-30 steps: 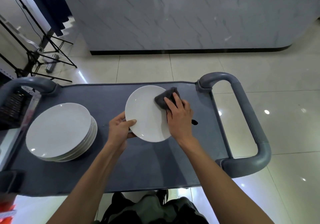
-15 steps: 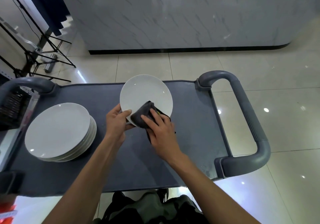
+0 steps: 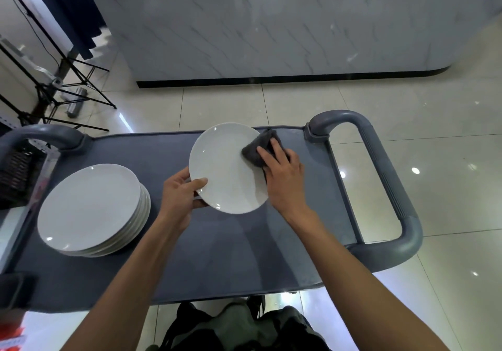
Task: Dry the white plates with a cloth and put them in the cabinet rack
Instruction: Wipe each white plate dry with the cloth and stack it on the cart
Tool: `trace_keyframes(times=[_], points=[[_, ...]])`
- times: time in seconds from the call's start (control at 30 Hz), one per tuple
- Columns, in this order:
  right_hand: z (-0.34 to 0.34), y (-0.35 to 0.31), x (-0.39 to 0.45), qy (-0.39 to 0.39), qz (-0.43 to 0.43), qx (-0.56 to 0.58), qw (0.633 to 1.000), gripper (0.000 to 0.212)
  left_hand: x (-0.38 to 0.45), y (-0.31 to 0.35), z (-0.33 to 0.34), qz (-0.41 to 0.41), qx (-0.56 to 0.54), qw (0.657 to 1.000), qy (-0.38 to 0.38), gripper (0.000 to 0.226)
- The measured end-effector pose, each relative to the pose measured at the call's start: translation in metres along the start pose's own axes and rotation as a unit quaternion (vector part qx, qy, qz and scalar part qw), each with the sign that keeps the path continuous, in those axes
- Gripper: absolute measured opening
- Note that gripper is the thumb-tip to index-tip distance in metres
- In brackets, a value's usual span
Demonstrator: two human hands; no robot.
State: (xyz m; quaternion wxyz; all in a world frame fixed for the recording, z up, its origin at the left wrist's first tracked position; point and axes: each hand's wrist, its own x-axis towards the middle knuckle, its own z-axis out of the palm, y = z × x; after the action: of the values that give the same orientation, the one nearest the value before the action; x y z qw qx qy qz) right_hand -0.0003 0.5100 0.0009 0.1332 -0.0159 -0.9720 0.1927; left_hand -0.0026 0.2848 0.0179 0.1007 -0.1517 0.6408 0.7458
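Head view looks down on a grey cart where the left hand holds a white plate tilted above the cart top, thumb curled over the near-left rim and the other fingers tucked beneath it. The right hand presses a dark cloth against the plate's far-right edge, fingers bent round the bunched fabric and clamped on it. To the left, well apart, a stack of plates rests on the cart, probably the ones yet to be dried. No cabinet rack is in sight, so drying seems to be the step in hand. The plate looks stiff and glazed, likely slick where damp, and it would break if dropped on the tiled floor; the rim is the sound place to take it, thumb on top and fingers under, as the left hand does. It seems light enough for one hand. The cloth is soft and folds readily to the plate's curve.
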Motion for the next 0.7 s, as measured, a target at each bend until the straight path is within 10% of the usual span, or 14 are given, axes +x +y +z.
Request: trace_keyframes(times=[0.7], points=[[0.007,-0.067,-0.026,-0.038,-0.167,0.083,0.982,0.047,-0.014,-0.01,0.005,-0.003,-0.004,0.999,-0.043,0.035]])
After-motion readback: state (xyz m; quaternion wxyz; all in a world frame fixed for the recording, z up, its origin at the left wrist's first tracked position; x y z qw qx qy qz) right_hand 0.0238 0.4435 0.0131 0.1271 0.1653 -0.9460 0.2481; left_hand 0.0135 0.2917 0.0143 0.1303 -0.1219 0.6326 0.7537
